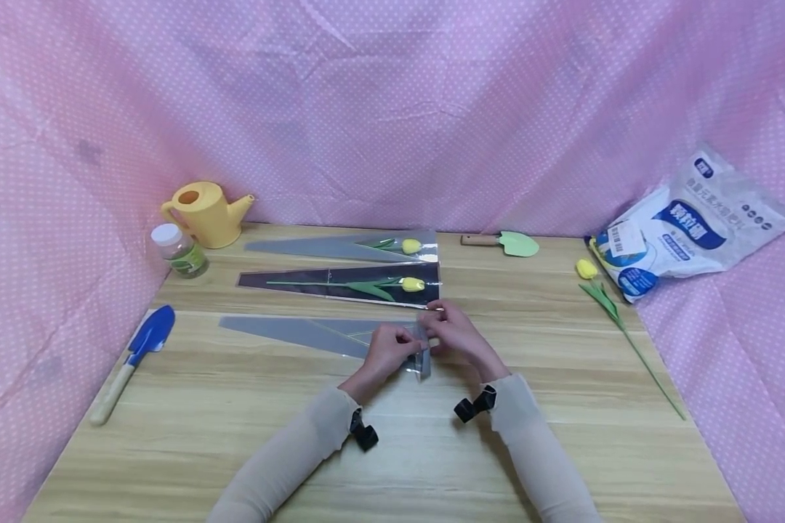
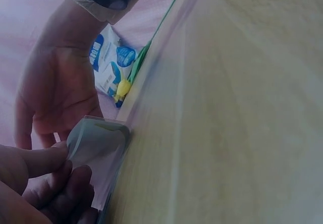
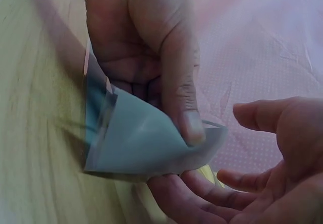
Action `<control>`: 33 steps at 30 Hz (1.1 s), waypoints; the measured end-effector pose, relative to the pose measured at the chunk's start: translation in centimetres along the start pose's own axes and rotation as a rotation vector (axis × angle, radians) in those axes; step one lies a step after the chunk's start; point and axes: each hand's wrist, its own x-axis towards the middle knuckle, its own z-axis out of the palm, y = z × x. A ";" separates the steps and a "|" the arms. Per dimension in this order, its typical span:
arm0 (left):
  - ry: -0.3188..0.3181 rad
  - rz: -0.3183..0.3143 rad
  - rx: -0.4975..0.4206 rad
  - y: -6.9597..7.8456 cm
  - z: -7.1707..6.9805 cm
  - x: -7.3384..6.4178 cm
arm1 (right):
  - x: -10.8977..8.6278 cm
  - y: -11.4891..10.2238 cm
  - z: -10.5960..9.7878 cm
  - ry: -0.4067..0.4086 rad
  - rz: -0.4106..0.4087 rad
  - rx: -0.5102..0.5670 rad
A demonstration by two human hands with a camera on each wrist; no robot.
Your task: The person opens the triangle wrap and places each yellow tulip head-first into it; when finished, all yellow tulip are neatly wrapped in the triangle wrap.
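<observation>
A long, tapering grey flower sleeve (image 1: 281,332) with thin gold lines lies at the middle of the table, its wide end lifted. My left hand (image 1: 386,352) pinches that wide end between thumb and fingers. In the right wrist view the left thumb (image 3: 191,123) presses on the bent grey film (image 3: 136,138). Close by on the right is my right hand (image 1: 458,335), thumb and fingers spread apart, fingertips right at the film's edge. Just behind lies a black sleeve (image 1: 288,277) holding a yellow tulip (image 1: 412,284); farther back, a grey sleeve (image 1: 301,245) holds another tulip (image 1: 411,246).
A loose yellow tulip (image 1: 586,269) lies at the right, beside a white-and-blue bag (image 1: 700,225). A green trowel (image 1: 518,244) is at the back. On the left are a yellow watering can (image 1: 209,216), a white-capped bottle (image 1: 184,254) and a blue trowel (image 1: 152,330).
</observation>
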 end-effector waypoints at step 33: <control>0.027 -0.015 -0.045 0.0 0.0 0.0 | -0.6 0.5 -0.8 0.132 -0.001 -0.141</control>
